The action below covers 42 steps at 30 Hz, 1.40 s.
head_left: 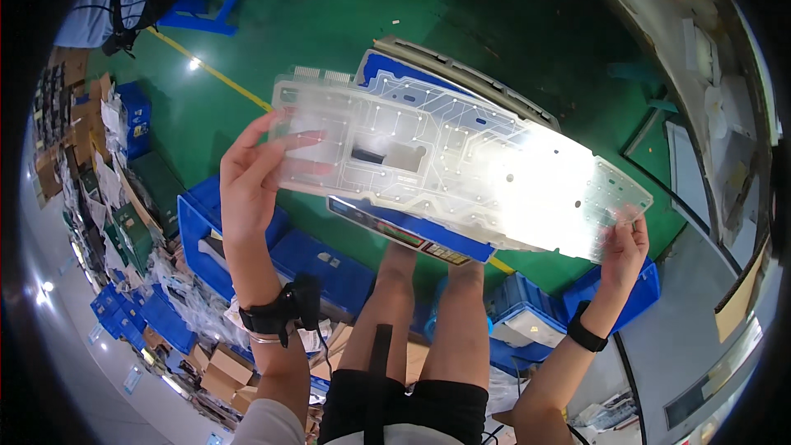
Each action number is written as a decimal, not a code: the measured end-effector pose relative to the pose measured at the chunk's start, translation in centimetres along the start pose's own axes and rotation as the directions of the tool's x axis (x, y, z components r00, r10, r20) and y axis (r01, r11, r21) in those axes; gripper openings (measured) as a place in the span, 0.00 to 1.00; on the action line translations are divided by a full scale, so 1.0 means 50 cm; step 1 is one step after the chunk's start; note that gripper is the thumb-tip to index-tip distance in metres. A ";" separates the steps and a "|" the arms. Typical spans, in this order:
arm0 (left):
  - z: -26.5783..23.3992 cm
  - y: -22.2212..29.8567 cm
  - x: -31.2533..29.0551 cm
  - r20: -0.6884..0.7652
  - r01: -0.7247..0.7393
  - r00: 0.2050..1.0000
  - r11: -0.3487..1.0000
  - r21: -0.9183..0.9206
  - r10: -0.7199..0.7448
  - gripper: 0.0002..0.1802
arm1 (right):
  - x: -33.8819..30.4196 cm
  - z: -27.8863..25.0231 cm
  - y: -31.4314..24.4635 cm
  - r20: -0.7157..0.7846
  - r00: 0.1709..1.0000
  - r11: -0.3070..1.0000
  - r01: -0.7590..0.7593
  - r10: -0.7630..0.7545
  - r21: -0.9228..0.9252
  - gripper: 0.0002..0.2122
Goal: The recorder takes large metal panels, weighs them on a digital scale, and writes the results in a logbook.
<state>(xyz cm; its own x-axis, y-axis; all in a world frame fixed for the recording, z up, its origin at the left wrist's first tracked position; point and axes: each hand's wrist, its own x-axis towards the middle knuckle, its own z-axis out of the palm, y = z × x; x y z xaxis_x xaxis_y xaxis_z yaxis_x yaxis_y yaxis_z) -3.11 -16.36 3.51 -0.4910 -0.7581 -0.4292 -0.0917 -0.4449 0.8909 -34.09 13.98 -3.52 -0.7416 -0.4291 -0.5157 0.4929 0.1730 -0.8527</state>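
One clear sheet [461, 161], long and narrow, printed with pale traces and dots, cut through with a window and a few small holes. Location: stretched crosswise in front of the person, above a weighing scale; whether it touches anything beneath, I cannot tell from here.

Two hands, one to each end. The left hand [250, 173] pinches the left end, its fingers showing hazily through the plastic; the right hand [624, 245] pinches the lower right corner between thumb and fingertips. Such wide spacing probably keeps a thin, floppy piece from sagging, and the edge grip leaves most of the printed face uncovered (the right half is lost to glare all the same).

One weighing scale [404, 237], blue-topped, its display and keypad along the edge nearest the person, presumably so the readout faces the user.

One long beige panel [474, 82], lying at the scale's far side, partly hidden by the sheet.

Two wrist pieces: a black strapped device [284, 311] on the left, a black band [587, 328] on the right; worn there, they leave the fingers free.

Several blue bins, one at left [196, 235], another at right [633, 301], flanking the person, likely for easy reach.
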 end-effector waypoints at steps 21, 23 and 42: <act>0.054 0.041 -0.043 -0.125 0.015 0.992 0.974 0.226 0.013 0.15 | -0.020 -0.020 -0.011 -0.061 0.998 0.999 0.024 -0.022 0.034 0.10; 0.044 0.041 -0.042 -0.166 0.023 0.986 0.973 0.231 0.017 0.15 | -0.023 -0.007 -0.017 -0.045 0.999 0.999 0.029 -0.028 0.040 0.10; 0.016 0.034 -0.037 -0.203 0.012 0.979 0.989 0.148 0.018 0.09 | -0.030 -0.027 -0.044 0.054 0.992 0.991 0.108 -0.113 0.076 0.06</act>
<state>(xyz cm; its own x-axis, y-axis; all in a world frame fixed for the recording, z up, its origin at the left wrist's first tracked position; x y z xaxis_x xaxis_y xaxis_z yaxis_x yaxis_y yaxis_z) -3.07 -15.31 5.94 -0.3068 -0.8469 -0.4342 -0.2246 -0.3789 0.8978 -34.67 15.46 -0.99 -0.7664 -0.4935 -0.4111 0.4427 0.0580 -0.8948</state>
